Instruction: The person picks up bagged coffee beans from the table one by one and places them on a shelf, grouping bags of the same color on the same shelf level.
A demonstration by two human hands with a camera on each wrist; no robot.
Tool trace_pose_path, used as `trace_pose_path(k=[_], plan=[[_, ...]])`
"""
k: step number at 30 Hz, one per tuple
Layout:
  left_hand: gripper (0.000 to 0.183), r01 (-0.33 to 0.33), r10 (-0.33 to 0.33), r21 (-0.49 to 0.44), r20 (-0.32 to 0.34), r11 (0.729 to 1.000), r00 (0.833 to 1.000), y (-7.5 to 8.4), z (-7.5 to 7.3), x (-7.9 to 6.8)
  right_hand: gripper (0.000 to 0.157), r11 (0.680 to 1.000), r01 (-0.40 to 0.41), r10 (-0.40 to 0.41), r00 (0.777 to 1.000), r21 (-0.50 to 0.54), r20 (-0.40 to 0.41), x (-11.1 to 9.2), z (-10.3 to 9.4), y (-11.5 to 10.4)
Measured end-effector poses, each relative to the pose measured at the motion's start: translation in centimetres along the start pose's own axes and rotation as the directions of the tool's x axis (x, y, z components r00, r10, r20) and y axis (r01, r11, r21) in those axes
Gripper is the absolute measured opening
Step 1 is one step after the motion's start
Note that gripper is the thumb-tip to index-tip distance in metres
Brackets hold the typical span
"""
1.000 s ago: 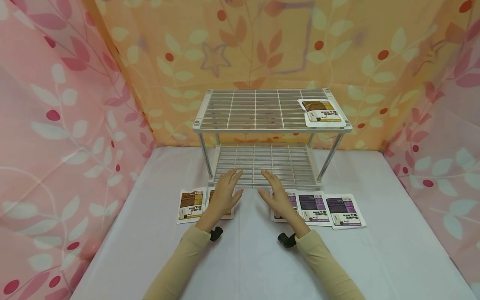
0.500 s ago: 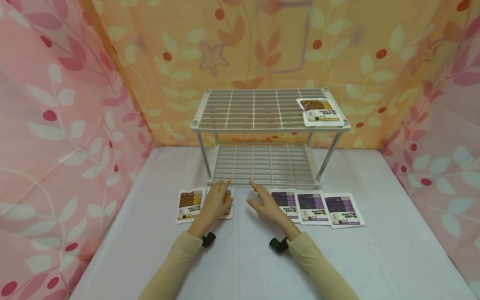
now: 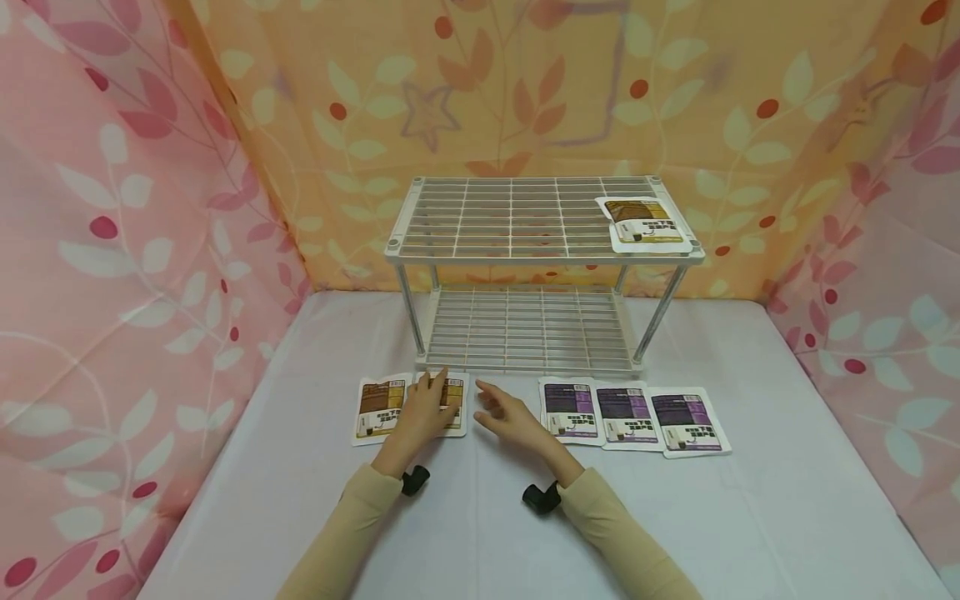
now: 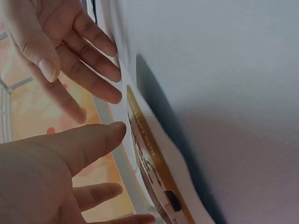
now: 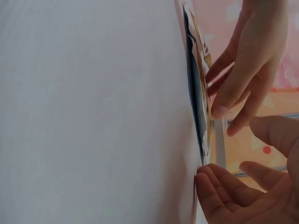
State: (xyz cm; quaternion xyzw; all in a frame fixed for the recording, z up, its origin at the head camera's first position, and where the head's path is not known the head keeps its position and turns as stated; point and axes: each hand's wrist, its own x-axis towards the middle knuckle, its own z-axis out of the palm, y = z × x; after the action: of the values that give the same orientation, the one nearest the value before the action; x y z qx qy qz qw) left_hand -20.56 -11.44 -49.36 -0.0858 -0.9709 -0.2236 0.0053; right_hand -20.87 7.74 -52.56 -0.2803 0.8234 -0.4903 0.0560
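Note:
In the head view my left hand [image 3: 422, 417] lies over a flat white-edged packet [image 3: 454, 417] with a brown and gold print, covering its left part. The fingers are spread, with the fingertips right at the packet's face; the left wrist view shows its thumb [image 4: 100, 140] close over the printed side. My right hand [image 3: 516, 421] is to the right of that packet, fingers loosely bent and holding nothing. In the right wrist view its fingertips [image 5: 205, 186] touch the tablecloth by the packet's end. A second brown packet [image 3: 378, 412] lies to the left, partly behind the left hand.
Behind the packets stands a two-tier white wire rack [image 3: 510, 218], with a brown packet [image 3: 647, 227] on its top right. Three purple packets [image 3: 630, 417] lie in a row at the right on the white tablecloth [image 3: 480, 533]. Flowered cloth [image 3: 150, 250] encloses the sides and back.
Both hands have come back from near the rack's front edge and lowered. The left moved left onto the brown packet; the right moved left, off the purple packets, toward the brown packet's right edge.

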Motion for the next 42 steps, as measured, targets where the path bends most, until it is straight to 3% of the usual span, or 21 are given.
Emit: trace_pose_path(k=[7,14,23,31,42], plan=[[0.067,-0.001,0.002,0.069,-0.012,0.998,1.000,0.0,0.1,-0.1,0.055,1.000,0.006,-0.006,1.000,0.017,0.027,0.4,1.1,-0.4],[0.066,-0.006,0.008,0.125,-0.017,0.992,1.000,0.3,0.3,0.1,0.052,0.998,0.008,-0.006,0.999,-0.056,0.037,0.4,1.5,-0.9],[0.066,-0.016,0.017,-0.034,0.023,0.999,1.000,0.2,0.4,0.2,0.050,0.993,-0.009,0.006,1.000,-0.115,-0.019,-0.1,1.1,-1.1],[0.066,-0.036,0.040,-0.197,0.020,0.980,0.999,-0.3,0.8,0.3,0.048,0.996,-0.026,0.016,0.993,-0.083,-0.118,-0.5,0.5,-0.6],[0.060,-0.108,0.103,-0.226,-0.035,0.968,0.994,0.2,0.7,-0.1,0.045,0.998,-0.021,0.009,0.979,-0.061,-0.201,-1.5,-0.2,-0.9]])
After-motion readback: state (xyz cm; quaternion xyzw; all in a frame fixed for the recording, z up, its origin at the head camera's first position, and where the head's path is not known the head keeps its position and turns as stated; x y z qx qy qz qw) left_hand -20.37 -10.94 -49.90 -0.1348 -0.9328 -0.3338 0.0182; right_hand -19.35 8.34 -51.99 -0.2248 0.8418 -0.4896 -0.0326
